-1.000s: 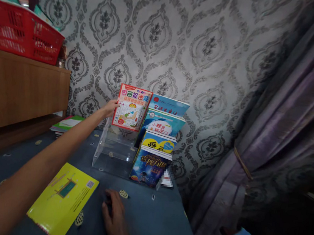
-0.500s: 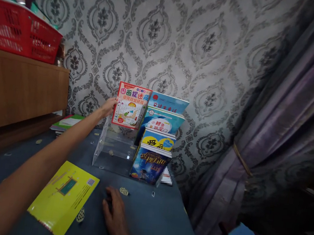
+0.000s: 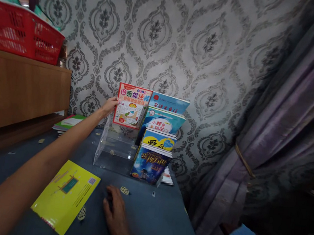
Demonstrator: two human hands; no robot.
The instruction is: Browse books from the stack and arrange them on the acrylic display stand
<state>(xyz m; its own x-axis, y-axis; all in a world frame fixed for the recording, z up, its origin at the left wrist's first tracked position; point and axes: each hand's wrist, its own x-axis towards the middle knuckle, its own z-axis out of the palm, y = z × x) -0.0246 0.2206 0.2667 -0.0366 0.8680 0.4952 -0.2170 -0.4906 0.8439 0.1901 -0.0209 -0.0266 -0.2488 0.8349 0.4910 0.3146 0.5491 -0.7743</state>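
My left hand (image 3: 109,106) is stretched far forward and grips the left edge of a red picture book (image 3: 131,106), holding it upright at the top back tier of a clear acrylic stand (image 3: 113,148). The stand's right half carries several stepped books, with a blue one (image 3: 169,103) at the top and a dark blue one (image 3: 150,165) at the front. My right hand (image 3: 115,213) lies flat on the blue tablecloth (image 3: 146,223), fingers spread, holding nothing. A yellow booklet (image 3: 65,196) lies flat to its left.
A wooden cabinet (image 3: 19,91) stands at the left with a red plastic basket (image 3: 20,32) on top. A small pile of books (image 3: 69,122) lies beside it. Patterned wallpaper is behind, and a purple curtain (image 3: 285,121) hangs at the right past the table's edge.
The red book has sunk slightly and tilted a little closer to the stand's back tier. My right hand stays flat on the cloth.
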